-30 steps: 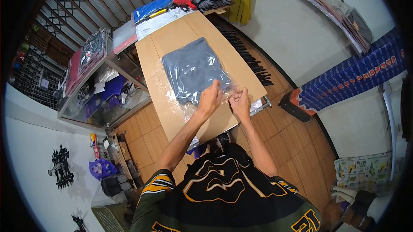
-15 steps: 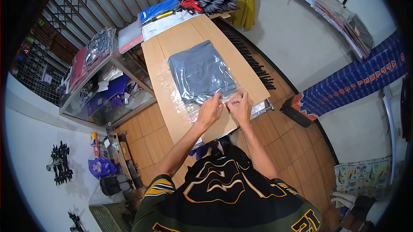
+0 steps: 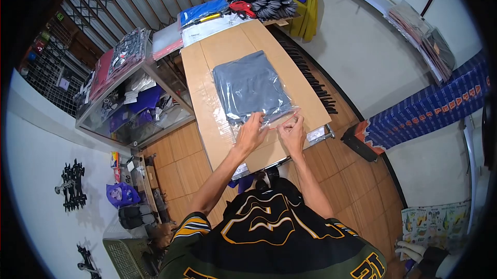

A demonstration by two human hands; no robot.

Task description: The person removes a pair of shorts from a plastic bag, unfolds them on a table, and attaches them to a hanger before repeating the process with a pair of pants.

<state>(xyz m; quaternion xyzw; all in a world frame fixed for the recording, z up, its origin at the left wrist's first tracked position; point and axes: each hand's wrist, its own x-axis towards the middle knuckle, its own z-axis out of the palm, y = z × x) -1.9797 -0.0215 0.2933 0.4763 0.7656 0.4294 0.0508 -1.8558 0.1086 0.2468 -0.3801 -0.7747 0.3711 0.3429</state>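
A folded dark grey garment (image 3: 248, 85) lies inside a clear plastic bag (image 3: 223, 126) on the brown table. The bag's open-looking edge with a reddish strip faces me. My left hand (image 3: 252, 134) is closed at this near edge, its fingertips pinching the film. Just to its right, my right hand (image 3: 293, 135) pinches the same edge near the bag's corner. Both hands rest close to the table's front side, a small gap between them. The film under my fingers is partly hidden.
The cardboard-coloured table (image 3: 305, 92) has a blue packet (image 3: 204, 11), a red-handled tool (image 3: 242, 8) and a heap of grey-black gloves (image 3: 274, 2) at its far end. A glass cabinet (image 3: 137, 105) stands left. A blue printed box (image 3: 414, 111) is at right.
The view has swung slightly, so the table and bag appear farther right. Both hands stay on the bag's near edge, with my left hand a little farther left along it.
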